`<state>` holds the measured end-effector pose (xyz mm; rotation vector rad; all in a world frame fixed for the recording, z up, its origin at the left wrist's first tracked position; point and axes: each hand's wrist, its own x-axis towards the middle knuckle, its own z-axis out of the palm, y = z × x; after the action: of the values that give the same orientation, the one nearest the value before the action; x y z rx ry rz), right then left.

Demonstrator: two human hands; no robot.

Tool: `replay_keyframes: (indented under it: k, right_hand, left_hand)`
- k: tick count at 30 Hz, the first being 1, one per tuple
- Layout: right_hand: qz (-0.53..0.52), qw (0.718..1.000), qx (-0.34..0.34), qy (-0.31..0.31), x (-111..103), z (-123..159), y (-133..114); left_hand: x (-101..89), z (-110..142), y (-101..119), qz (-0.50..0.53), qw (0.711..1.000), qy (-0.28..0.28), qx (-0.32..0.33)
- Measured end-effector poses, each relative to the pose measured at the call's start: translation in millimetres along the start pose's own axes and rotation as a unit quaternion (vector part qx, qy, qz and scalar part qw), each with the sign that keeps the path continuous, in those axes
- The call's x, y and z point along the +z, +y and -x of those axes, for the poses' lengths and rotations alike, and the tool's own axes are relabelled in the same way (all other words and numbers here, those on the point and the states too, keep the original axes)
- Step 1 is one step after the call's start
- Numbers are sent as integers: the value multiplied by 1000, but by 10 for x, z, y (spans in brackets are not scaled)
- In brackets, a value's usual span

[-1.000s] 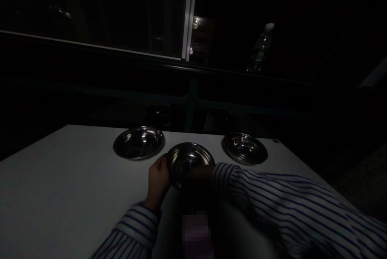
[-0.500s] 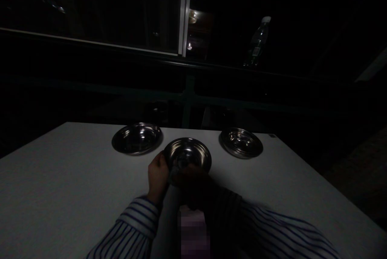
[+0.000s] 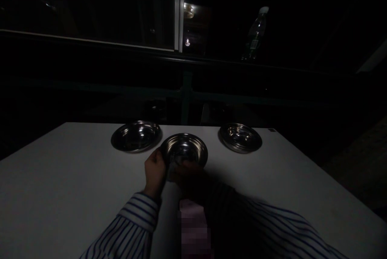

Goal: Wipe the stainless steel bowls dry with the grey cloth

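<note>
A shiny steel bowl [image 3: 193, 146] is tilted slightly toward me at the middle of the white table. My left hand [image 3: 155, 169] is closed on its left rim, thumb on top. Deep in shadow, my right hand [image 3: 193, 180] reaches over the near rim, fingers bent and pressed to a crumpled greyish cloth [image 3: 171, 170] against the bowl's near left inside. The cloth is dim and partly covered by the fingers. Farther back, one steel bowl [image 3: 136, 137] lies to the left and another steel bowl [image 3: 240, 138] to the right.
The white table [image 3: 75, 178] ends just behind the bowls. Beyond it, a clear bottle [image 3: 256, 35] with a white cap stands on a dark ledge beside a window frame [image 3: 179, 13]. A pinkish, partly pixelated thing [image 3: 193, 218] shows below my right hand.
My right hand has drawn back from inside the bowl to its near left side, its forearm now lower. My left hand keeps hold of the rim. The whole view has shifted slightly.
</note>
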<state>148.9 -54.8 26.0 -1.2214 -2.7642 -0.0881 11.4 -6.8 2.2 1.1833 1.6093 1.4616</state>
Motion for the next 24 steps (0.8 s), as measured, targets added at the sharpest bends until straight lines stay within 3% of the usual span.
replay_keyframes:
  k: [3, 6, 9, 12, 17, 20, 24]
  right_hand:
    - [-8, 1000, 21, 4, -23, 168, 139]
    - [1, 998, 38, 49, -28, 202, 137]
    - [2, 999, -5, 51, 37, 76, 37]
    - [36, 991, -43, 120, 132, 95, 90]
    - [35, 984, 13, 172, 202, 330, 265]
    - [44, 981, -37, 187, 221, 204, 149]
    - [96, 946, -101, 293, 263, 66, 94]
  left_hand:
    - [11, -7, 6, 4, 1000, 0, -4]
    - [30, -13, 23, 6, 1000, 5, -9]
    - [32, -22, 39, 2, 1000, 10, -16]
    - [31, -39, 40, 8, 1000, 3, -24]
    - [58, -58, 39, 37, 998, -4, -42]
    - [52, -61, 60, 40, 998, 4, -49]
    - [44, -76, 63, 52, 997, -4, -59]
